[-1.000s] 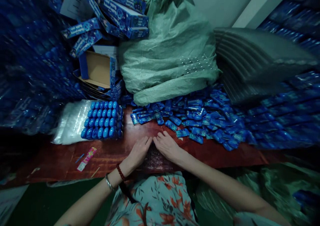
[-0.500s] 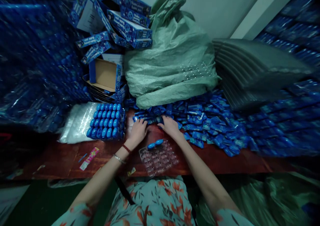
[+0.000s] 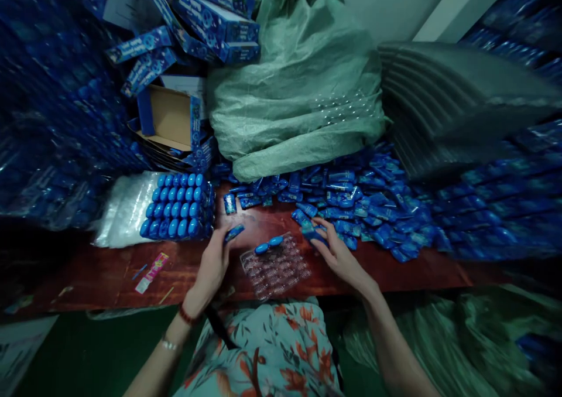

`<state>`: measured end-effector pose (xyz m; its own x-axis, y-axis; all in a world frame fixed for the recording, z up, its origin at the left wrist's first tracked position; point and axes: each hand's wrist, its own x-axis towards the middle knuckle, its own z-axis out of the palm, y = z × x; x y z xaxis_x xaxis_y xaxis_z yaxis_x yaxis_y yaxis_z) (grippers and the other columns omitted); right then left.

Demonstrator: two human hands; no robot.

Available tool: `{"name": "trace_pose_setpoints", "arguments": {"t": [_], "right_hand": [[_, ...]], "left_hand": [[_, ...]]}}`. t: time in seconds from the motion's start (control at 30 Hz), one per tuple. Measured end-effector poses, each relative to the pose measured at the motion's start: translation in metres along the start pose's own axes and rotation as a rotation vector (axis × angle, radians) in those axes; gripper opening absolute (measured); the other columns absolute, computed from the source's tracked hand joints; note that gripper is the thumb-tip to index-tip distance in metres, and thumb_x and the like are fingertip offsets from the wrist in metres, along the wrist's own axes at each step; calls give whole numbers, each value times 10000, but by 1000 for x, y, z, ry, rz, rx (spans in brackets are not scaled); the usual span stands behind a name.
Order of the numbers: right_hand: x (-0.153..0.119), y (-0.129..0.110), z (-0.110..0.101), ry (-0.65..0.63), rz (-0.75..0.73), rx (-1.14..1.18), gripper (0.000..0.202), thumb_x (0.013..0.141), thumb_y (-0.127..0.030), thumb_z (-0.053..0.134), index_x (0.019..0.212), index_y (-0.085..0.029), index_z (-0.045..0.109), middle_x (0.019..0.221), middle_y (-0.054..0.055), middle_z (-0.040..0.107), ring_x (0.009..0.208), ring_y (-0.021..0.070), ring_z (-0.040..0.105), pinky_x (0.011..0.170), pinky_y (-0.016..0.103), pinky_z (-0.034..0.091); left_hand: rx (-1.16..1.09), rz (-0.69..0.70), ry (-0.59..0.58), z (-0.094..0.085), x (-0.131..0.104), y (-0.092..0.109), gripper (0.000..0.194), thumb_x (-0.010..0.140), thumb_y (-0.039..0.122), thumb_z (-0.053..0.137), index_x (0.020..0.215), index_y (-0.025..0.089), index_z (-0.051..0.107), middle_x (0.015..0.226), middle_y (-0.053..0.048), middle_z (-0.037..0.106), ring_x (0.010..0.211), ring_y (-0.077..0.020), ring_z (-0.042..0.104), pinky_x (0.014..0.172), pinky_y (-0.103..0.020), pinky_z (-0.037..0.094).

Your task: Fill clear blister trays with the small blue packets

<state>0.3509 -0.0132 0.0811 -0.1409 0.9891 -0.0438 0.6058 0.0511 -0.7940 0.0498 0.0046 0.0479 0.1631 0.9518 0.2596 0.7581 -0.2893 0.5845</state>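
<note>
My left hand (image 3: 213, 262) is closed on a small blue packet (image 3: 234, 233), left of a clear plastic tray (image 3: 276, 271) with rows of hollows. Two shiny blue egg-shaped pieces (image 3: 268, 245) lie at the tray's far edge. On the tray's right, my right hand (image 3: 336, 253) pinches another blue packet (image 3: 309, 232) between thumb and fingers. Just beyond it spreads a heap of blue wrapped packets (image 3: 373, 209). A couple of loose packets (image 3: 229, 204) lie beyond my left hand.
Trays filled with blue eggs (image 3: 173, 209) stand at left beside clear plastic bags (image 3: 127, 209). Behind are blue boxes (image 3: 169, 116) and a large green sack (image 3: 298, 104). Stacked grey sheets (image 3: 461, 104) lean at right. A pink strip (image 3: 151, 273) lies near the front edge.
Both hands have drawn back from the heap and moved apart, each now with a blue packet. The left came toward the front left, the right toward the right. The camera view shifted slightly.
</note>
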Motion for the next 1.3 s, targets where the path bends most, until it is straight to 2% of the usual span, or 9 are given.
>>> {"name": "trace_pose_setpoints", "arguments": {"t": [0.1,0.23,0.4,0.57,0.73,0.83,0.93,1.1,1.3], "right_hand": [[-25,-8,-2,-169,2,-28,260,902,-365,465,1124,-235,503,973,30,637,861,171,619,772,290,488],[-16,-11,20,-162,-208,-121,218,914,-236,434,1094,-238,558,1045,55,598,966,174,578,844,305,479],[0,-4,47,-102,-333,-371,436,846,-17,345,1222,-186,486,1116,95,569,1046,203,525,917,382,455],[-13,-12,54,-151,-395,-615,341,845,-22,378,1122,-154,525,1013,97,589,928,206,535,836,343,471],[-22,-36,65,-163,-458,-859,261,844,-47,435,1056,-146,550,909,98,586,862,210,537,772,329,458],[-19,-49,73,-169,-444,-901,205,838,-77,490,1022,-137,561,882,104,589,877,224,544,791,350,454],[-14,-50,78,-174,-427,-885,194,841,-93,500,1017,-133,569,887,118,599,886,234,550,792,364,464],[-10,-30,77,-39,-403,-666,319,861,-78,459,1174,-112,510,991,126,612,920,217,561,801,337,494],[-5,-23,72,55,-466,-416,303,885,-72,399,1122,-167,562,1012,99,601,948,204,545,795,332,513]], "left_hand": [[-135,-174,-15,-10,-47,10,262,893,321,484,1115,183,470,910,-34,618,778,-158,640,683,-275,550],[-188,-62,-133,2,-75,29,207,914,286,444,1053,206,575,993,-63,585,918,-168,617,802,-294,534],[-109,46,-123,28,-55,32,393,928,178,355,1313,227,418,1173,-106,539,1094,-198,544,925,-375,487],[29,193,-143,30,-34,19,331,920,158,374,1237,174,470,1134,-123,567,1046,-218,557,876,-375,507],[185,386,-313,18,-23,28,311,884,58,364,1139,151,516,1074,-113,573,1018,-211,537,857,-359,495],[330,419,-452,17,-16,45,249,856,48,410,1041,135,552,1004,-109,591,965,-225,550,863,-395,481],[455,416,-508,22,-8,56,215,838,45,432,992,106,568,954,-119,601,925,-245,568,836,-413,484],[395,464,-357,26,-9,37,346,834,12,374,1160,57,481,1040,-163,595,969,-241,571,855,-395,485],[190,598,-54,34,-20,5,344,913,95,327,1234,103,449,1097,-170,587,1026,-222,575,815,-338,522]]}}
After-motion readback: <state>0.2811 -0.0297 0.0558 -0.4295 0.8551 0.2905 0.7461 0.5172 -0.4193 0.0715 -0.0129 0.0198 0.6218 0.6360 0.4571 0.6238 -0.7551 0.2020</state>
